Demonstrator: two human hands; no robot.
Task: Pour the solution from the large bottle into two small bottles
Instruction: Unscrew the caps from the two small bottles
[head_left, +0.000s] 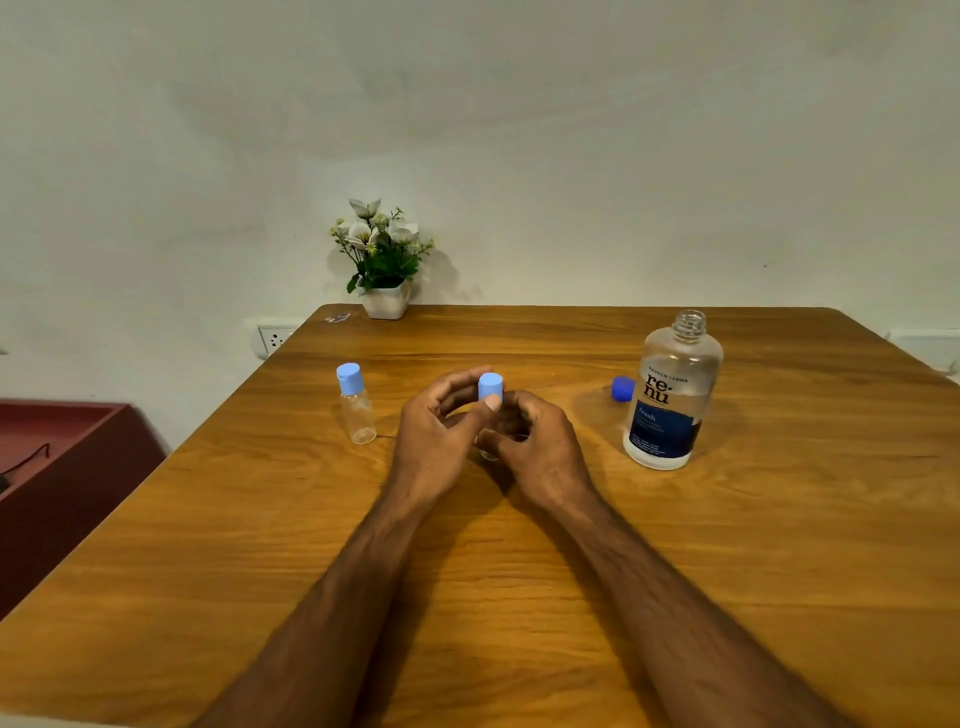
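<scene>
A large clear bottle (670, 395) with a dark blue label stands uncapped at the right of the wooden table (519, 597). Its dark blue cap (622, 388) lies just left of it. A small clear bottle (356, 405) with a light blue cap stands at the left, apart from my hands. In the middle, my right hand (535, 441) wraps a second small bottle, mostly hidden. My left hand (441, 431) pinches that bottle's light blue cap (490, 385) with thumb and fingers.
A white pot of artificial flowers (384, 260) stands at the table's far edge by the wall. A small scrap (337, 317) lies near the far left corner. A dark red cabinet (57, 467) sits left of the table. A wall socket (275, 339) is behind.
</scene>
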